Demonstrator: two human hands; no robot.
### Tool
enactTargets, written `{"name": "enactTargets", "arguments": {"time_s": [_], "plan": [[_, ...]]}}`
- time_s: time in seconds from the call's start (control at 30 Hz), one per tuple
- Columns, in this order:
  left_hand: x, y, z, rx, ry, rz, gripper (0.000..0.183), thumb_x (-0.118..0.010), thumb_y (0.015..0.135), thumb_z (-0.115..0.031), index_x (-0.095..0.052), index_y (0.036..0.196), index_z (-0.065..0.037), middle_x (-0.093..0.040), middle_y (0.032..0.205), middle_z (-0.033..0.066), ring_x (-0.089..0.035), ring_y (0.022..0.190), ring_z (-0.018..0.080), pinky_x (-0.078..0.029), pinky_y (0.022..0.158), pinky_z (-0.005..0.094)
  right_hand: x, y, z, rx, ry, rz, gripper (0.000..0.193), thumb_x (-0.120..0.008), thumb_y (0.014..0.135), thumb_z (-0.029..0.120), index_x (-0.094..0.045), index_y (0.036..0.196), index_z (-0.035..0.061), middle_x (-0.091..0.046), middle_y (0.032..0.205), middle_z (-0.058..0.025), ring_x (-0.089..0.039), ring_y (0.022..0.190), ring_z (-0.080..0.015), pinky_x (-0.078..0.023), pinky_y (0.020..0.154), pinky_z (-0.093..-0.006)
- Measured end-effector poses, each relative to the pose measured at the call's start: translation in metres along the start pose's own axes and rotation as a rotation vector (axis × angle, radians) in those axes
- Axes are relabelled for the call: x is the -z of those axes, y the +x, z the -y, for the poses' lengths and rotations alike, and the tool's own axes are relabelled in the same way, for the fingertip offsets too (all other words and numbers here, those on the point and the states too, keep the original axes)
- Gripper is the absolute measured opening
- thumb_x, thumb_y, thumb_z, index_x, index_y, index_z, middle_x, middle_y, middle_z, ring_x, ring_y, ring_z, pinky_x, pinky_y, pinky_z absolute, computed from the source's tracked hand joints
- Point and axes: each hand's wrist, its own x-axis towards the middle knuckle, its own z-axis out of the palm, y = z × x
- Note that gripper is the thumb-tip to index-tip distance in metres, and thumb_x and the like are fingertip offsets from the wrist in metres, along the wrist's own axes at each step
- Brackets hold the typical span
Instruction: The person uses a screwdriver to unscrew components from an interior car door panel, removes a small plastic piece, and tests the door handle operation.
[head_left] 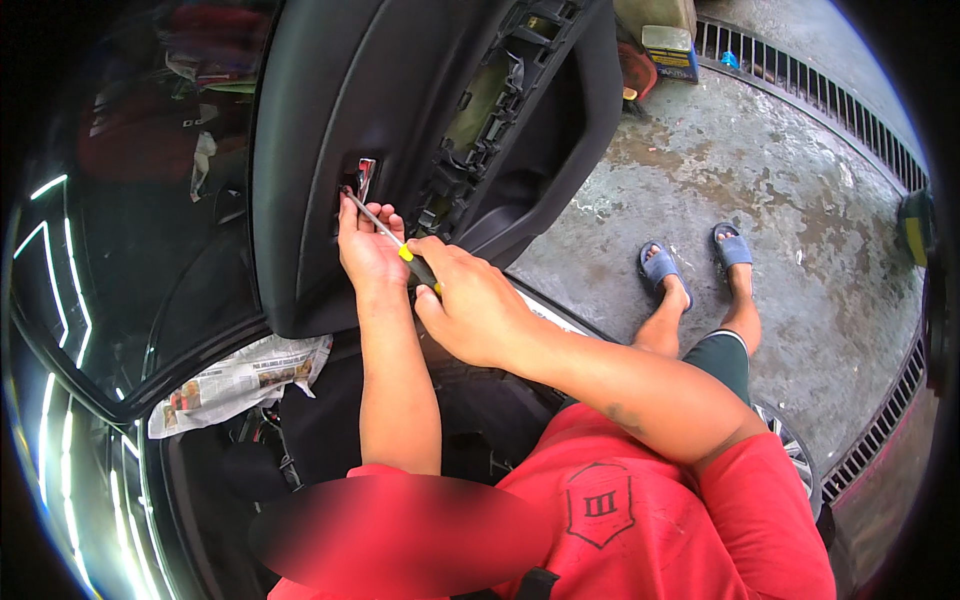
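A screwdriver (pixel 406 252) with a dark handle and yellow bands is gripped by my right hand (pixel 465 300). Its metal shaft slants up and left to the small recess around the chrome inner door handle (pixel 366 178), on a black car door panel (pixel 315 150). Where exactly the tip sits is hard to make out. My left hand (pixel 375 250) is against the panel just below that handle, palm showing. Its thumb points up near the tip, and its other fingers are loosely bent and apart behind the shaft.
Right of the handle, a trim piece is off the door, baring a clipped strip (pixel 480 120). Newspaper (pixel 245 385) lies at the lower left beside glossy black bodywork (pixel 180 270). My slippered feet stand on the worn concrete floor (pixel 800 210). A drain grate (pixel 820 95) and a box (pixel 670 55) are farther off.
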Motion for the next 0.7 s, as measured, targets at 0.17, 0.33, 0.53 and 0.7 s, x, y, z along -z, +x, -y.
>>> {"name": "enactTargets", "arguments": {"time_s": [0.17,0.33,0.53,0.7], "plan": [[0.002,0.006,-0.002,0.010,0.024,-0.008,0.032,-0.064,0.100,-0.035,-0.062,0.085,-0.006,-0.064,0.077,0.0032,-0.064,0.073,0.0154,-0.054,0.066,0.0282,-0.005,0.004,0.009,-0.043,0.011,0.003,0.046,-0.058,0.090,0.010,-0.048,0.133,-0.0026,-0.062,0.119,-0.0296,-0.062,0.108,-0.0476,-0.049,0.095,-0.0531],[0.003,0.002,-0.006,-0.017,0.020,0.013,0.027,-0.065,0.100,-0.036,-0.064,0.102,-0.008,-0.065,0.084,0.0014,-0.065,0.077,0.0146,-0.053,0.067,0.0293,-0.015,0.006,0.013,-0.040,0.020,-0.013,0.045,-0.058,0.090,0.010,-0.048,0.133,-0.0025,-0.062,0.117,-0.0297,-0.062,0.107,-0.0477,-0.050,0.093,-0.0532],[0.015,-0.005,-0.008,0.006,0.036,0.105,0.028,-0.060,0.103,-0.030,-0.062,0.125,-0.013,-0.065,0.090,0.0028,-0.065,0.081,0.0172,-0.055,0.071,0.0316,-0.029,0.004,0.020,-0.069,-0.014,-0.056,0.045,-0.058,0.091,0.011,-0.048,0.133,-0.0029,-0.063,0.113,-0.0286,-0.065,0.105,-0.0443,-0.051,0.090,-0.0505],[0.030,-0.019,-0.016,0.057,-0.003,0.226,0.028,-0.059,0.103,-0.028,-0.063,0.122,-0.008,-0.068,0.101,0.0075,-0.066,0.093,0.0223,-0.058,0.078,0.0356,-0.051,0.013,-0.001,-0.275,0.918,-0.147,0.031,-0.054,0.097,0.014,-0.053,0.125,0.0029,-0.068,0.104,-0.0150,-0.061,0.066,-0.0200,-0.048,0.058,-0.0311]]}}
